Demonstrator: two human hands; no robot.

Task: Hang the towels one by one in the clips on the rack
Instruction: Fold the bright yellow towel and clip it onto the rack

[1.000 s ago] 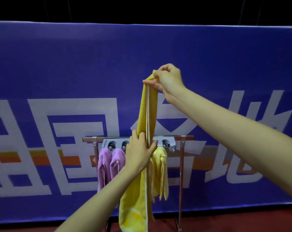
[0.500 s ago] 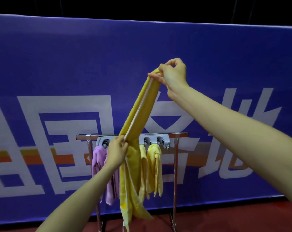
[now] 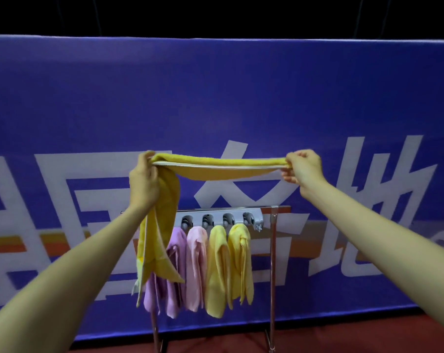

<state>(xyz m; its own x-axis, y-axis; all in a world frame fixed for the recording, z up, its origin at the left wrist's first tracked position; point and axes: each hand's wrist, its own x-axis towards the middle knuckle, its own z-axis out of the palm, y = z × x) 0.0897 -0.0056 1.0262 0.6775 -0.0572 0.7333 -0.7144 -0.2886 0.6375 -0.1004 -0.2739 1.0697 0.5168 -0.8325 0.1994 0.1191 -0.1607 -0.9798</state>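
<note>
Blue banner behind; my left hand and right hand pinch the yellow towel stretched above the rack. Its left tail dangles over the hung towels and could drag them loose.

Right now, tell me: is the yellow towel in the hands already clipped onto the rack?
No. The yellow towel is stretched between the left hand and right hand, above the rack.

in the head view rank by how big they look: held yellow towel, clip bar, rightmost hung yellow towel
1. Held yellow towel, though it is nearer the camera, which inflates it.
2. Clip bar and rightmost hung yellow towel look alike in extent; unranked.
</note>
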